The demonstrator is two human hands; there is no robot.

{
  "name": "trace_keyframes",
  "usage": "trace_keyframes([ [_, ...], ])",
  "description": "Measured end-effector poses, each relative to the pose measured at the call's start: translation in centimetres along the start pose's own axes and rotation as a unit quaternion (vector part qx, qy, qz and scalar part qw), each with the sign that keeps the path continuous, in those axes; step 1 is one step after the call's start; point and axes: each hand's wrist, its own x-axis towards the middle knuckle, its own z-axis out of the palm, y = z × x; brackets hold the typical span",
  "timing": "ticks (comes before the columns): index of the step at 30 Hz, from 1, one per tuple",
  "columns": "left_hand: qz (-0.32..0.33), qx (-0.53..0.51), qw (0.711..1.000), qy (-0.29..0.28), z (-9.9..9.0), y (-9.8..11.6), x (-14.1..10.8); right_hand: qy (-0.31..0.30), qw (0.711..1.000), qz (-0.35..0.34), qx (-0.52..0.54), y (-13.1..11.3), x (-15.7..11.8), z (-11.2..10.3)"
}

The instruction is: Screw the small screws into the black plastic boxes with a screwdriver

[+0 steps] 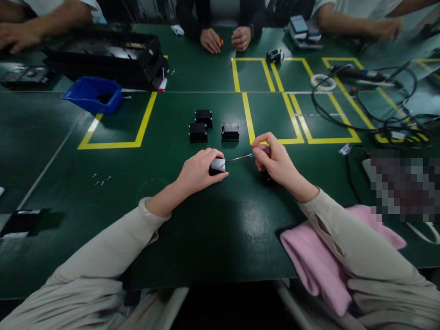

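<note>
My left hand (198, 173) grips a small black box (217, 167) on the green table, its fingers wrapped around the sides. A light, shiny face of that box shows between thumb and fingers. In my right hand (275, 159) is a screwdriver (240, 157), held closed around the handle, with the shaft pointing left. Its tip meets the right side of the box; whether it sits on a screw is too small to tell. Just beyond stand three similar black boxes (230, 131). A dark object (266, 176) is partly hidden under my right hand.
Several small screws (101, 179) lie to the left. A blue bin (94, 95) and black trays (110, 57) stand at the back left. Cables (378, 119) and a white tape roll (323, 82) are at right, above a pink cloth (309, 256). Co-workers' hands (210, 41) rest across the table.
</note>
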Motion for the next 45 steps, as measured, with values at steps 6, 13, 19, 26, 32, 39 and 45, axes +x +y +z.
trace_keyframes([
  [6, -0.004, -0.002, 1.0, -0.004, -0.08, 0.14, 0.05, 0.005, 1.0, 0.011, -0.023, -0.03, -0.01, -0.12],
  [13, -0.002, -0.003, 1.0, -0.004, -0.03, 0.01, 0.04, 0.016, 1.0, -0.004, -0.018, 0.1, -0.01, 0.0],
  [19, -0.003, -0.006, 1.0, -0.003, -0.03, -0.01, -0.02, 0.007, 0.999, 0.023, -0.033, 0.01, 0.02, -0.13],
  [26, -0.009, -0.002, 1.0, -0.002, -0.02, 0.07, 0.06, 0.013, 1.0, 0.002, -0.006, 0.1, 0.05, 0.03],
  [32, -0.013, -0.009, 1.0, -0.006, -0.05, 0.07, 0.04, 0.0, 0.999, 0.034, -0.026, 0.02, 0.03, -0.14],
  [39, -0.012, -0.01, 1.0, -0.008, -0.14, 0.07, 0.0, 0.005, 1.0, 0.024, -0.007, -0.09, 0.09, -0.07],
  [45, -0.013, -0.017, 1.0, -0.006, -0.16, 0.14, 0.03, -0.005, 0.999, 0.031, -0.014, -0.37, 0.05, -0.15],
])
